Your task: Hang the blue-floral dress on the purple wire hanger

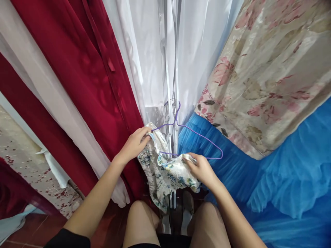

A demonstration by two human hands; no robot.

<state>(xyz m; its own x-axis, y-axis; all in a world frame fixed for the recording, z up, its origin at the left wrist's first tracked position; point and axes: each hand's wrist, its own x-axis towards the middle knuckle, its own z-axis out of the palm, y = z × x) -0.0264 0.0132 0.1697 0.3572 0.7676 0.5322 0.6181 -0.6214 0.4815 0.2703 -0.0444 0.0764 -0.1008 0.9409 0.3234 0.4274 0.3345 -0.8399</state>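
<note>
A small white garment with a blue and green flower print (165,172) hangs partly over a thin purple wire hanger (199,137). My left hand (134,144) is closed on the garment's upper left edge, at the hanger's left shoulder. My right hand (200,168) is closed on a bunched fold of the same garment, just under the hanger's bottom wire. The hanger's hook (178,112) sits against a metal upright (172,86) between the curtains. Part of the garment droops down between my knees.
Dark red curtains (85,86) and white sheer curtains (144,58) hang left and centre. A beige floral fabric (269,75) lies above blue ruffled tulle (271,179) on the right. Red tiled floor (33,230) shows at the lower left.
</note>
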